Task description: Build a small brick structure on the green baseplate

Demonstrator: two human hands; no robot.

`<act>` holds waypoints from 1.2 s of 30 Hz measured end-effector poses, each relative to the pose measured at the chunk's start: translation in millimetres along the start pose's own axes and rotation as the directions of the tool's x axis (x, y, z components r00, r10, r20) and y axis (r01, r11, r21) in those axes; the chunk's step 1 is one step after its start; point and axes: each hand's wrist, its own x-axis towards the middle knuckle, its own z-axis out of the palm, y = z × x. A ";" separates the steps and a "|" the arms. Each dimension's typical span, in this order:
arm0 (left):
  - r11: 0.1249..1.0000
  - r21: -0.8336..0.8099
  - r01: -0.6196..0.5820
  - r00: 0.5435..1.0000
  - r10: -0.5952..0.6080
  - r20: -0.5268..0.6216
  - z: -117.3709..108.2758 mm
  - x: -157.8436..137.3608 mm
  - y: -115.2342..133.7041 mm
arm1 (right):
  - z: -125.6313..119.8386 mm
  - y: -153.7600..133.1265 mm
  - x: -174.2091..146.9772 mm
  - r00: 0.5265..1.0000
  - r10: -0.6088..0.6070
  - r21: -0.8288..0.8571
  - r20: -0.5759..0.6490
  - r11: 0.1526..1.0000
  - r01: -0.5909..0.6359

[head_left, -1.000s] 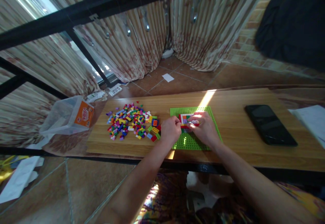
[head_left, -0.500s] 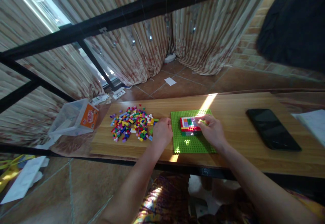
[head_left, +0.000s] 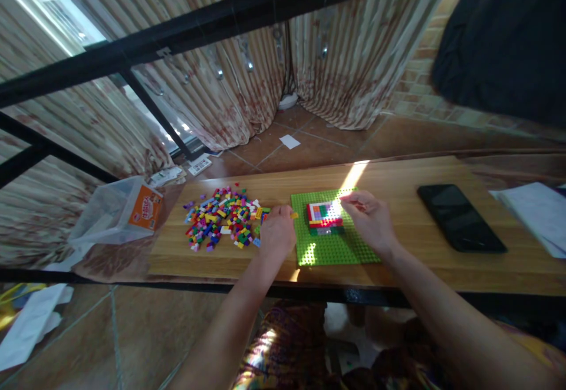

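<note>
My left hand (head_left: 278,230) is closed beside the left edge of the green baseplate (head_left: 321,254), with a small yellow brick (head_left: 294,215) showing at its fingertips. On the baseplate sits a low rectangular block build (head_left: 325,215), with red, white and mixed colours on top and darker bricks along its near side. My right hand (head_left: 369,219) is over the right part of the baseplate, thumb and finger pinched at the build's upper right corner. A tiny reddish spot shows at that pinch, too small to name. Left of my left hand lies a heap of loose toy bricks (head_left: 225,216).
A black phone (head_left: 460,218) lies on the wooden table (head_left: 407,201) to the right, with white papers (head_left: 537,213) beyond it. A clear plastic box (head_left: 110,213) with an orange label stands left of the table. Bright sunlight crosses the baseplate.
My right hand has drawn back slightly from the top of the build to its right corner. The yellow brick now shows at my left fingertips. The whole view has shifted a little.
</note>
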 end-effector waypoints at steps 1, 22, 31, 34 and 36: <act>0.998 -0.046 -0.034 0.999 0.033 -0.019 -0.5 -1.1 4.3 | -2.2 -2.9 0.1 1.000 0.004 0.033 0.021 0.999 -0.005; 0.931 -0.305 -0.202 0.974 0.158 -0.162 26.3 2.0 33.0 | -40.5 0.0 -10.4 0.860 -0.078 -0.268 0.505 0.933 0.241; 0.924 -0.380 -0.046 0.997 0.016 -0.081 27.2 3.1 33.7 | -28.4 20.1 -15.1 0.932 -0.126 -0.216 0.340 0.954 0.208; 0.897 -0.442 -0.005 0.999 -0.018 -0.049 30.3 4.7 33.7 | -24.2 28.0 -17.7 0.946 -0.119 -0.203 0.302 0.961 0.186; 0.883 -0.469 0.008 0.998 -0.033 -0.046 33.3 5.5 34.6 | -22.7 30.4 -18.8 0.948 -0.124 -0.203 0.293 0.961 0.189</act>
